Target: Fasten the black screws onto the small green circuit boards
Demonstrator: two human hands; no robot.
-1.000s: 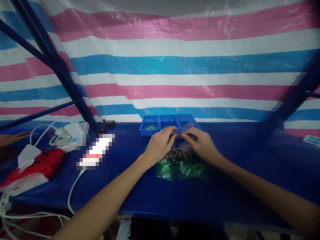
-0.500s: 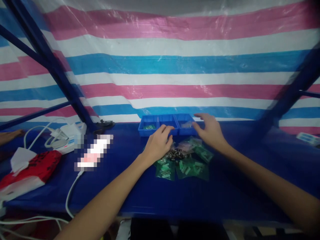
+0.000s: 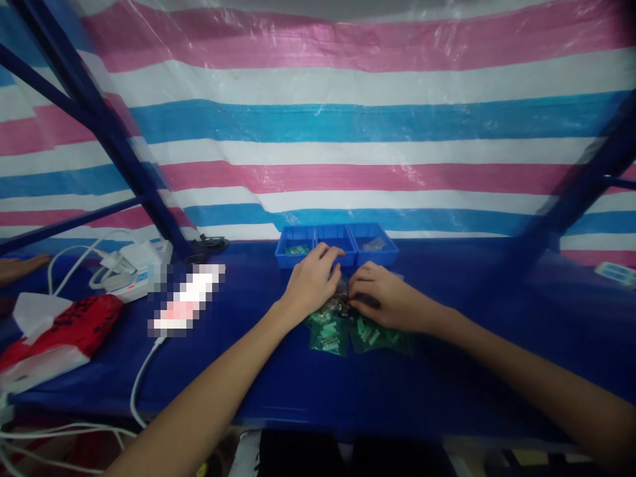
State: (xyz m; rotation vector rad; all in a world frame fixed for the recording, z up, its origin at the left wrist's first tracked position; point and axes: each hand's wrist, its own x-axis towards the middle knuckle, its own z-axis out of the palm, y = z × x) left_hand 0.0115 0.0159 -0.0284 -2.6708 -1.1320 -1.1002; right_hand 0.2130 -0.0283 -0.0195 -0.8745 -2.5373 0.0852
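My left hand (image 3: 313, 279) is bent over the left side of a pile of small metal parts (image 3: 338, 303), with a gap between thumb and index finger and nothing visible in it. At the pile's right side, my right hand (image 3: 385, 296) has its fingers curled down and the fingertips drawn together among the parts. Whatever they grip is too small to make out. In front of the pile lie green-tinted clear bags with pale strips inside, one bag (image 3: 328, 336) at left and another bag (image 3: 372, 334) partly under my right hand.
Behind the hands stands a blue three-compartment tray (image 3: 283, 260), with small bags in its left and right compartments. A white power strip (image 3: 154, 265), a pixelated bright object (image 3: 186, 301) on a cable and a red package (image 3: 94, 324) lie left. A person's hand (image 3: 24, 266) shows far left.
My right hand has come down from beside the tray's right compartment to the pile of metal parts, its fingers closing in. My left hand has stayed nearly in place.
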